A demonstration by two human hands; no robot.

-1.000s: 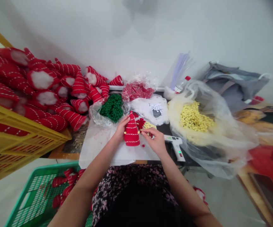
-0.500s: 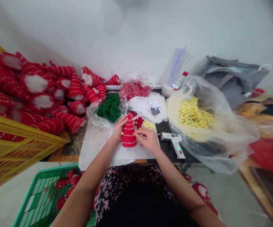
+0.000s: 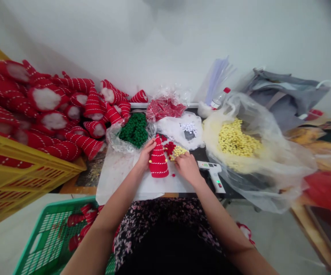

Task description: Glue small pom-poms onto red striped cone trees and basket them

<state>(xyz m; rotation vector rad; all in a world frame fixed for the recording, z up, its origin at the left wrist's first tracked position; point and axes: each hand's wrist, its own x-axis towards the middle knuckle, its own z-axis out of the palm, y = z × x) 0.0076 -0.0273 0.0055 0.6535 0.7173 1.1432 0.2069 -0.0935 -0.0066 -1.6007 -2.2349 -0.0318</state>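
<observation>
My left hand [image 3: 146, 154] grips a red cone hat [image 3: 159, 162] with white dashed stripes by its left side, holding it upright over white paper [image 3: 115, 172]. Small yellow balls sit on the hat's left and right sides. My right hand [image 3: 187, 166] is at the loose yellow balls [image 3: 178, 152], fingers bent together; whatever is between the fingertips is hidden. Dark red balls [image 3: 169, 148] lie between the hat and the yellow ones. A white glue gun [image 3: 215, 173] rests just right of my right hand.
Bags of green balls [image 3: 133, 130], red pieces [image 3: 165, 108], white balls [image 3: 188, 128] and yellow balls [image 3: 236, 139] stand behind and right. Stuffed red hats [image 3: 47, 97] fill the left, above a yellow crate [image 3: 25, 179]. A green basket [image 3: 45, 221] is below.
My right hand has left the hat's right side and moved right to the loose yellow balls. A yellow ball shows on the hat's right side. My left hand still holds the hat.
</observation>
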